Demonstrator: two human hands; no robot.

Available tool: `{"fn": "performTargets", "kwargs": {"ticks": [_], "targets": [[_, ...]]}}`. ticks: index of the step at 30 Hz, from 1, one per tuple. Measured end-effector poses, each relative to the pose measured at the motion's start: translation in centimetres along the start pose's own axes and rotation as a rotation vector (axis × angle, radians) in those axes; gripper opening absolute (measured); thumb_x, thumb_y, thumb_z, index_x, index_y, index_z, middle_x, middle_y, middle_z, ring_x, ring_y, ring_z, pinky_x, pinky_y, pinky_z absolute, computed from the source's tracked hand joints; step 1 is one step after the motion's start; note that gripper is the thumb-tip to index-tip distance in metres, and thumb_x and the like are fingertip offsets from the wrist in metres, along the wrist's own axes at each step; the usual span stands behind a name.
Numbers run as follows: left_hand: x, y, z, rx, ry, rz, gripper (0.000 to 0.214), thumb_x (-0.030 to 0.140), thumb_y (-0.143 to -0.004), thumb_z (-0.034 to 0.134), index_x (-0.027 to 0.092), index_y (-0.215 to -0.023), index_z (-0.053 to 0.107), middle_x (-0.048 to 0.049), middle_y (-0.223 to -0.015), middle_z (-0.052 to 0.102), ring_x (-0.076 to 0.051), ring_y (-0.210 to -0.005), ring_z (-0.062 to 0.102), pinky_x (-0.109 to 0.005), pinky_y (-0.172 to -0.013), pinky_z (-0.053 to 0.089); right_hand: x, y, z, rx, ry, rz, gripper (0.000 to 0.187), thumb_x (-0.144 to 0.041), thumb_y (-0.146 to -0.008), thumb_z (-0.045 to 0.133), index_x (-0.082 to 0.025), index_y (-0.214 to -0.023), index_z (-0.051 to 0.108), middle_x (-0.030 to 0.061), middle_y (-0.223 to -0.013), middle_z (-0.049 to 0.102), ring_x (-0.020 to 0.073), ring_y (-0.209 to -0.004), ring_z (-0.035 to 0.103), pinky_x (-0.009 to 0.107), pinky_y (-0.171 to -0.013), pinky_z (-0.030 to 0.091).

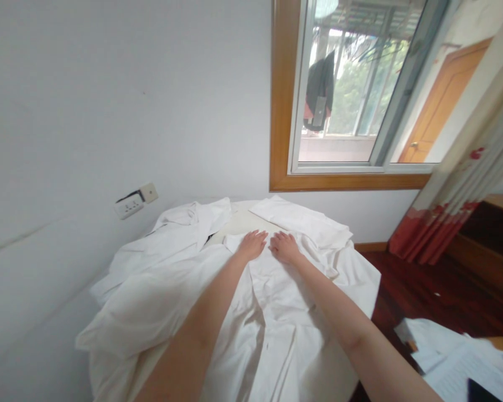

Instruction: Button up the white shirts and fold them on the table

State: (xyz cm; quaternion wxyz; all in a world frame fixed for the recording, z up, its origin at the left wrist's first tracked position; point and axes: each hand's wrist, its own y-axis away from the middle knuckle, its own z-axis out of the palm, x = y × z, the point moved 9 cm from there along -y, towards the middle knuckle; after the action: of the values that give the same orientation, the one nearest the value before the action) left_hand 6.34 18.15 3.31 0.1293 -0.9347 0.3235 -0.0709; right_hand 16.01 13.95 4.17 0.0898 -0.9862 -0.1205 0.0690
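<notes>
A white garment (272,312) lies spread over a round surface in front of me. My left hand (252,244) rests flat on its far end, fingers stretched out. Right beside it, my right hand (283,247) also presses flat on the cloth, fingers apart. The two hands almost touch. Neither holds anything. A folded white cloth (301,220) lies just beyond the hands. More white garments (167,262) are heaped to the left.
A white wall with a socket (128,206) and switch (149,192) stands to the left. A wood-framed window (351,100) is straight ahead. A red and cream curtain (456,206) hangs at the right. Papers (456,352) lie on the dark wooden floor (414,290).
</notes>
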Motion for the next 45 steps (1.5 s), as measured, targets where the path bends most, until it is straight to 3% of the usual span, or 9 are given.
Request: {"fn": "performTargets", "kwargs": {"ticks": [6, 17, 22, 26, 30, 34, 38, 42, 45], "targets": [[-0.8, 0.3, 1.2, 0.022, -0.016, -0.077, 0.047, 0.035, -0.094, 0.032, 0.028, -0.139, 0.042, -0.0020, -0.147, 0.041, -0.023, -0.135, 0.036, -0.046, -0.111, 0.027, 2.9, 0.0, 3.3, -0.017, -0.058, 0.154, 0.067, -0.064, -0.091, 0.026, -0.025, -0.144, 0.035, 0.0099, -0.154, 0.024, 0.0294, -0.142, 0.017, 0.055, -0.112, 0.009], [-0.5, -0.6, 2.0, -0.032, 0.040, -0.261, 0.049, 0.037, -0.093, 0.031, 0.025, -0.140, 0.040, -0.0051, -0.149, 0.036, -0.027, -0.138, 0.030, -0.057, -0.111, 0.020, 3.9, 1.3, 3.1, 0.003, -0.031, 0.283, 0.074, -0.070, -0.088, 0.022, -0.024, -0.145, 0.035, 0.0157, -0.153, 0.024, 0.0322, -0.141, 0.017, 0.056, -0.110, 0.008], [-2.2, -0.5, -1.1, 0.078, 0.177, -0.181, 0.043, 0.022, -0.091, 0.037, 0.021, -0.132, 0.049, -0.0061, -0.142, 0.047, -0.018, -0.131, 0.040, -0.040, -0.110, 0.032, 3.5, 1.4, 2.6, 0.028, -0.014, 0.263, 0.069, -0.066, -0.090, 0.026, -0.023, -0.143, 0.038, 0.0162, -0.152, 0.027, 0.0328, -0.140, 0.019, 0.056, -0.109, 0.010], [-6.2, 3.2, -5.2, 0.290, 0.191, -0.252, 0.042, 0.010, -0.084, 0.042, 0.018, -0.123, 0.055, -0.0079, -0.126, 0.060, -0.019, -0.117, 0.052, -0.036, -0.104, 0.039, 3.5, 1.6, 2.0, 0.102, -0.010, 0.248, 0.061, -0.060, -0.091, 0.032, -0.024, -0.138, 0.045, 0.0150, -0.148, 0.034, 0.0321, -0.138, 0.025, 0.053, -0.109, 0.012], [-7.5, 7.1, -6.1, 0.257, 0.053, -0.370, 0.036, 0.012, -0.079, 0.051, 0.019, -0.114, 0.061, -0.0096, -0.112, 0.063, -0.023, -0.108, 0.054, -0.039, -0.099, 0.039, 3.5, 2.0, 1.2, 0.160, -0.030, 0.243, 0.048, -0.050, -0.092, 0.040, -0.023, -0.128, 0.055, 0.0131, -0.139, 0.046, 0.0299, -0.133, 0.031, 0.050, -0.108, 0.015], [-6.0, 8.4, -5.2, 0.213, 0.018, -0.433, 0.029, 0.021, -0.080, 0.057, 0.021, -0.108, 0.064, -0.0094, -0.104, 0.062, -0.023, -0.100, 0.054, -0.036, -0.094, 0.039, 2.1, 1.8, -0.8, 0.220, -0.075, 0.214, 0.031, -0.034, -0.089, 0.048, -0.022, -0.113, 0.064, 0.0105, -0.130, 0.054, 0.0273, -0.126, 0.038, 0.046, -0.104, 0.023], [-4.3, 8.8, -3.6, 0.205, 0.065, -0.414, 0.026, 0.025, -0.082, 0.058, 0.022, -0.107, 0.065, -0.0081, -0.100, 0.060, -0.021, -0.096, 0.054, -0.033, -0.091, 0.038, -1.9, 0.5, -2.2, 0.215, -0.178, 0.072, 0.029, -0.023, -0.086, 0.049, -0.022, -0.110, 0.066, 0.0077, -0.118, 0.061, 0.0204, -0.112, 0.050, 0.032, -0.095, 0.034], [-3.9, 9.5, -3.2, 0.235, 0.058, -0.405, 0.027, 0.025, -0.084, 0.056, 0.023, -0.109, 0.065, -0.0078, -0.100, 0.059, -0.021, -0.095, 0.052, -0.034, -0.092, 0.037, -5.0, -0.9, -1.1, 0.113, -0.217, 0.054, 0.028, -0.023, -0.088, 0.046, -0.022, -0.105, 0.068, 0.0069, -0.102, 0.067, 0.0176, -0.095, 0.058, 0.026, -0.079, 0.040], [-3.8, 9.7, -3.4, 0.239, 0.061, -0.399, 0.027, 0.024, -0.084, 0.056, 0.024, -0.109, 0.065, -0.0072, -0.100, 0.058, -0.021, -0.096, 0.051, -0.033, -0.092, 0.037, -5.9, -1.4, -0.1, 0.101, -0.198, 0.103, 0.028, -0.035, -0.086, 0.052, -0.020, -0.101, 0.069, 0.0096, -0.100, 0.066, 0.0196, -0.091, 0.059, 0.026, -0.073, 0.042]]}}
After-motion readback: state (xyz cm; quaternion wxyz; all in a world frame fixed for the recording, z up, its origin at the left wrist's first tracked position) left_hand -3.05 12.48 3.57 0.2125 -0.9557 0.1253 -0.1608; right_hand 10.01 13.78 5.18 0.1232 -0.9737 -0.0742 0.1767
